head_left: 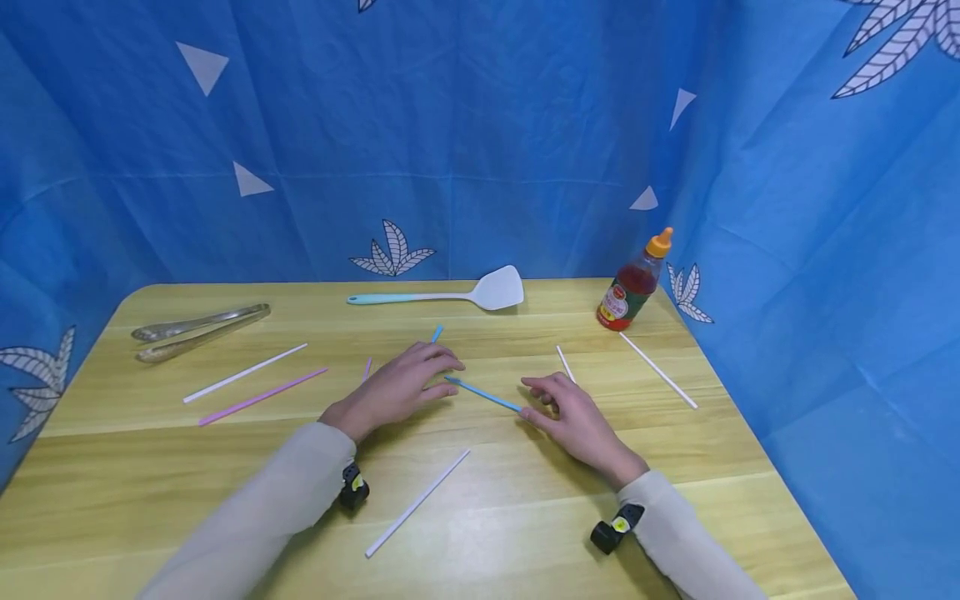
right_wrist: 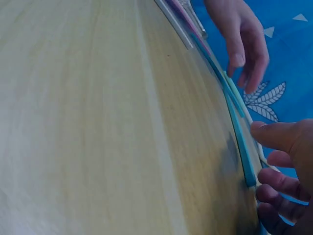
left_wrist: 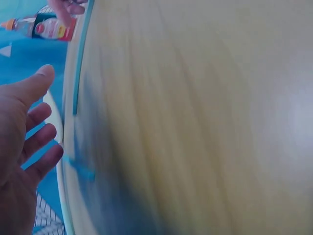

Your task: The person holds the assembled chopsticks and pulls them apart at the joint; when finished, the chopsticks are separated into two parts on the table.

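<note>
Between the two hands a thin blue straw (head_left: 483, 394) lies slanted on the table. My left hand (head_left: 401, 383) hovers over the table by the straw's far end, fingers apart and loosely bent; in the left wrist view its palm side shows nothing held. Beyond that hand another blue straw (head_left: 437, 334) pokes out, its rest hidden. My right hand (head_left: 573, 421) is at the first straw's near end, thumb and fingers spread apart. In the right wrist view that end of the blue straw (right_wrist: 248, 176) sits beside the fingertips, with no grip on it visible.
White straws (head_left: 416, 504) (head_left: 246, 373) (head_left: 658, 370) and a pink straw (head_left: 262, 397) lie scattered. A white straw (head_left: 565, 363) and a purple one (head_left: 367, 369) are partly hidden by hands. Metal tongs (head_left: 202, 331), a spatula (head_left: 498, 288) and a red sauce bottle (head_left: 632, 287) are along the back.
</note>
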`<control>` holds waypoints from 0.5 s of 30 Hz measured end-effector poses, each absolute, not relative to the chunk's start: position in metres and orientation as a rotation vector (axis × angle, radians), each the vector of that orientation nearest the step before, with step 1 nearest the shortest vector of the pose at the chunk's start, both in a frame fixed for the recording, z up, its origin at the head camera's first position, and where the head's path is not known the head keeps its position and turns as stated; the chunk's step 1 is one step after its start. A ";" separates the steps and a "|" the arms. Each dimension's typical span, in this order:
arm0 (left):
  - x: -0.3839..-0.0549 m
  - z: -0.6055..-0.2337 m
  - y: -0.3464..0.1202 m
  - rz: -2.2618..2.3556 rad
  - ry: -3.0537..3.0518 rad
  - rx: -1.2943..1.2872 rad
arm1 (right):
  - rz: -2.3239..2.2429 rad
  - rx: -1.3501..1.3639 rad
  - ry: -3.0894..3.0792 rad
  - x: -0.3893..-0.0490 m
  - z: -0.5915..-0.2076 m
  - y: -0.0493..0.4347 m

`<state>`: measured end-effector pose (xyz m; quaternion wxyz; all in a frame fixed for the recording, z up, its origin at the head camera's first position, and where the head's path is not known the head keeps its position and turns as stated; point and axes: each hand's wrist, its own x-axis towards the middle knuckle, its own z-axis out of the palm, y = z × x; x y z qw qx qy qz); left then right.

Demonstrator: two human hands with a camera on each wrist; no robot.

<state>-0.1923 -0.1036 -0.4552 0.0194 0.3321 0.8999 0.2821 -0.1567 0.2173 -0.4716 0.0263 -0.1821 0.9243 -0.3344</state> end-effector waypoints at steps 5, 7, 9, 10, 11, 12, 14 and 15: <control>-0.195 -0.462 -0.087 0.791 2.785 1.111 | -1.004 -0.608 2.858 -0.156 -0.473 0.214; -0.196 -0.464 -0.083 0.764 2.791 1.134 | -1.003 -0.621 2.857 -0.156 -0.474 0.213; -0.197 -0.466 -0.079 0.740 2.801 1.156 | -1.005 -0.625 2.857 -0.156 -0.474 0.212; -0.197 -0.466 -0.078 0.732 2.807 1.163 | -1.006 -0.624 2.858 -0.156 -0.474 0.212; -0.198 -0.467 -0.077 0.722 2.813 1.167 | -1.009 -0.626 2.859 -0.156 -0.474 0.212; -0.198 -0.467 -0.076 0.716 2.819 1.169 | -1.013 -0.627 2.860 -0.157 -0.474 0.211; -0.198 -0.468 -0.076 0.708 2.829 1.162 | -1.012 -0.636 2.863 -0.157 -0.474 0.210; -0.198 -0.468 -0.075 0.710 2.832 1.158 | -1.012 -0.644 2.864 -0.157 -0.474 0.210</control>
